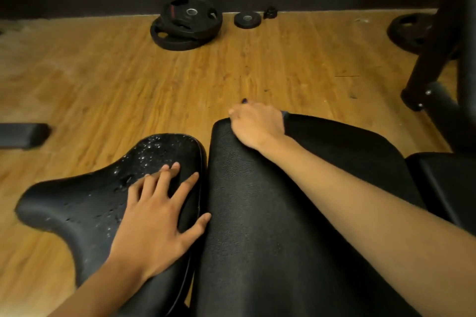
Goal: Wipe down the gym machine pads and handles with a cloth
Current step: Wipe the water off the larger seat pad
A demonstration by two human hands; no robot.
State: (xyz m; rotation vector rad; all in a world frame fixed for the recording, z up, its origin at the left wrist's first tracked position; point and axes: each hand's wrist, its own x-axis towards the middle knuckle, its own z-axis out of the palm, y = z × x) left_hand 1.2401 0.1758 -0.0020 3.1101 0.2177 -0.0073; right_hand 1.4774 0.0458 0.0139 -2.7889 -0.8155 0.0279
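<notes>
A black seat pad (pixel 85 208), speckled with water droplets, lies at lower left. My left hand (pixel 157 219) rests flat on it with the fingers spread and nothing in them. To its right runs a long, textured black back pad (pixel 257 226). At that pad's far end my right hand (pixel 257 123) is curled down over the edge, pressing a dark cloth (pixel 334 141) that spreads to the right of the hand over the pad. The fingertips are hidden behind the pad's end.
Wooden floor (pixel 128 85) surrounds the bench. Two stacked weight plates (pixel 188 23) and a small plate (pixel 246 19) lie by the dark back wall. A black machine frame (pixel 432 59) and another plate (pixel 409 32) stand at right; a black foot (pixel 23 134) sits at left.
</notes>
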